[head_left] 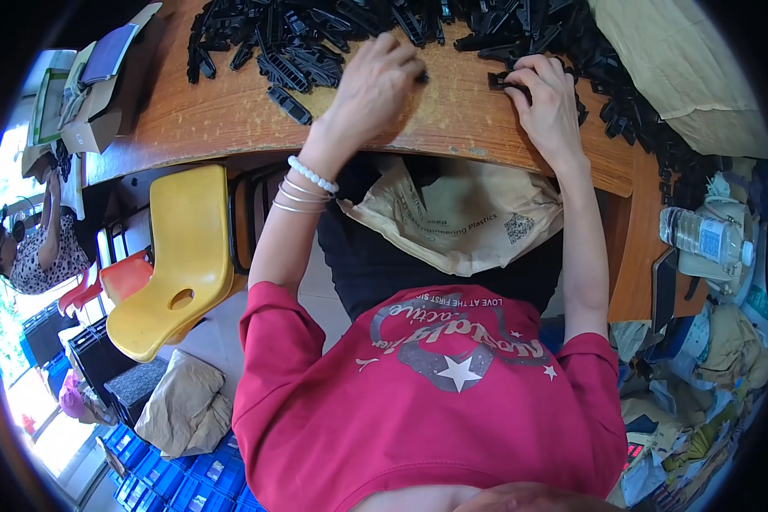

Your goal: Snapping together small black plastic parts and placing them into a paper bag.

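My left hand (375,81) rests on the wooden table (222,119), fingers curled over a small black plastic part at the near side of a large heap of black plastic parts (316,43). My right hand (548,102) presses down on another black plastic part (505,81) close to the heap's right side. One loose black part (290,105) lies by itself on the wood to the left of my left wrist. White bead and metal bracelets circle my left wrist.
A beige paper sack (461,218) hangs open under the table edge above my lap. A yellow plastic chair (183,273) stands at my left. A water bottle (708,239) lies at the right. Cardboard boxes (94,102) sit far left; another person (38,243) sits beyond.
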The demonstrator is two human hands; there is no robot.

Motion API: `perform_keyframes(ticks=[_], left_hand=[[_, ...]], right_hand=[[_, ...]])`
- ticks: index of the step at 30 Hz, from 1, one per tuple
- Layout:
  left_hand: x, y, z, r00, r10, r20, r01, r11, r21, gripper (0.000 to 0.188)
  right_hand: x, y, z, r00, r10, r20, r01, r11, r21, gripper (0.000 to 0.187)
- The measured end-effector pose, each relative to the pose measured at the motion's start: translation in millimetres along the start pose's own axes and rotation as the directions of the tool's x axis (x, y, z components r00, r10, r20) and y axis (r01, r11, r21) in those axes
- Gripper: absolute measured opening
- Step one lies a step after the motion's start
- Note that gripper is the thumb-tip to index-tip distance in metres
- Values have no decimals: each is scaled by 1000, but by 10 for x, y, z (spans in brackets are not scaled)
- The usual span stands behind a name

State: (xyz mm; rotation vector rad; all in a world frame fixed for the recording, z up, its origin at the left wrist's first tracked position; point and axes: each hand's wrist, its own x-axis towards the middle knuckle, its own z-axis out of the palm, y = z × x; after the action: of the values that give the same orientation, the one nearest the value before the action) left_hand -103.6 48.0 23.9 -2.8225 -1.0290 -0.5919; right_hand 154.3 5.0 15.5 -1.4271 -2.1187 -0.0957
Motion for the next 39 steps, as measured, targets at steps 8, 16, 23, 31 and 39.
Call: perform_keyframes(ticks=[8, 16, 23, 31, 39], left_hand=[[-123, 179, -21, 976, -159, -150, 97, 930, -354, 37], [-271, 267, 53, 966, -251, -61, 182, 830, -527, 20], [-302, 272, 95, 974, -214, -81, 132, 816, -563, 20], [-320, 335, 95, 974, -199, -104, 110, 827, -552, 24], [-774, -462, -23, 798, -483, -360, 431, 875, -219, 48]], right_hand=[[-243, -555, -72, 943, 325, -70, -230, 790, 568, 26], [-328, -694, 32, 880, 356, 315, -462, 484, 743, 30], [-247, -572, 38, 901, 356, 247, -429, 659, 618, 24], [-206, -647, 171, 969, 227, 95, -238, 777, 583, 23], [-349, -310, -227, 977, 210, -29, -188, 922, 339, 21]])
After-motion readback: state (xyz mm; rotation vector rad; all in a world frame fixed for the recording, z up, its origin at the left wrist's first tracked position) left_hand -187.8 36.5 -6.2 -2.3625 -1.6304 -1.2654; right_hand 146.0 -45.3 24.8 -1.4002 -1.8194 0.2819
